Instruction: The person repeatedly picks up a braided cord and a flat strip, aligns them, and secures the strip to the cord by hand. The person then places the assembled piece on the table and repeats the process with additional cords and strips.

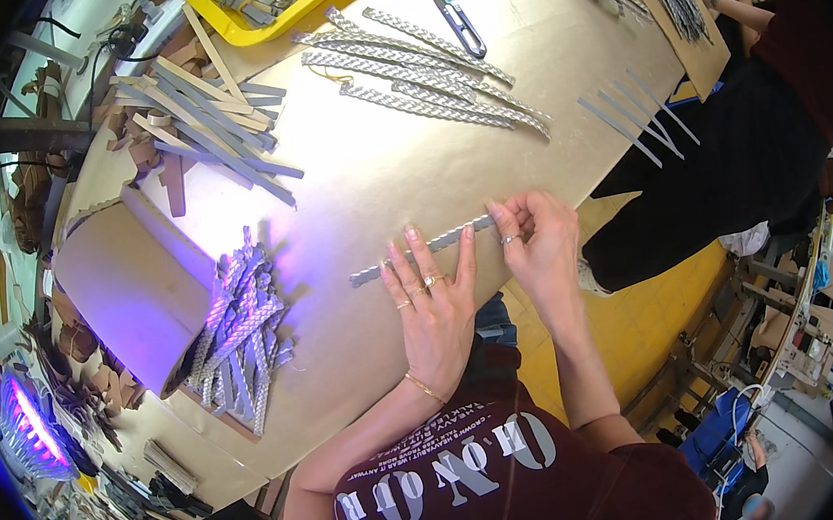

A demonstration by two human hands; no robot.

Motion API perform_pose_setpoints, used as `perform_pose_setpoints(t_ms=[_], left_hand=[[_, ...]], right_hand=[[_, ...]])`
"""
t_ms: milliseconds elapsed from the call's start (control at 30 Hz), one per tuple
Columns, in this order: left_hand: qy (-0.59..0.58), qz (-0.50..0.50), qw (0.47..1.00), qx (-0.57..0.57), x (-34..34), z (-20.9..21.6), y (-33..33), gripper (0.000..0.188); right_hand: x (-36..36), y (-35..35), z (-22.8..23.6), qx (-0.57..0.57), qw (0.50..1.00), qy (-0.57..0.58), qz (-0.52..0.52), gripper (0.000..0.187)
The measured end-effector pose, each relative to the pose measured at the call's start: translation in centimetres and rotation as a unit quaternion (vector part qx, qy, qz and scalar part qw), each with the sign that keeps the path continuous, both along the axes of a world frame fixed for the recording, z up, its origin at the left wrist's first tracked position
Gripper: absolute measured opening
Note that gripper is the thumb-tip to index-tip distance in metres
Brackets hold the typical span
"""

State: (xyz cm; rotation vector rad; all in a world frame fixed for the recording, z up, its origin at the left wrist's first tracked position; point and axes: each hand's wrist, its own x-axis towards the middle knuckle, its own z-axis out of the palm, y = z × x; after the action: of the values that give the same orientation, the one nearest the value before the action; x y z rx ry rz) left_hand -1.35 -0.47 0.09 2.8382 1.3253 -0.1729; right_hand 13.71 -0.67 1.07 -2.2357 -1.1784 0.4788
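A narrow grey-and-white braided strip lies slantwise on the paper-covered table in front of me. My left hand rests flat across its middle, fingers spread, pressing it to the surface. At the strip's right end, my right hand pinches the tip between thumb and fingers. To the left is a loose pile of similar braided strips, lit violet. Farther back, several wider braided straps are laid side by side, with dark-handled thread snips just beyond them.
Flat grey and tan strips are heaped at the back left, beside a yellow tray. A curved brown sheet stands at the left, near a glowing lamp. Several thin grey strips lie right, where a dark-clothed person stands.
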Motion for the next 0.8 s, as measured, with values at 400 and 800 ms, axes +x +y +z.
perform_pose_setpoints(t_ms=[400, 800], left_hand=[[-0.114, 0.026, 0.993, 0.036, -1.5, -0.4, 0.6, 0.051], [-0.328, 0.075, 0.939, -0.078, -7.9, 0.5, 1.9, 0.018]], right_hand=[[0.0, 0.2, -1.3, 0.087, 0.989, 0.023, -0.115, 0.046], [2.8, 3.6, 2.8, 0.177, 0.98, -0.084, 0.026, 0.012]])
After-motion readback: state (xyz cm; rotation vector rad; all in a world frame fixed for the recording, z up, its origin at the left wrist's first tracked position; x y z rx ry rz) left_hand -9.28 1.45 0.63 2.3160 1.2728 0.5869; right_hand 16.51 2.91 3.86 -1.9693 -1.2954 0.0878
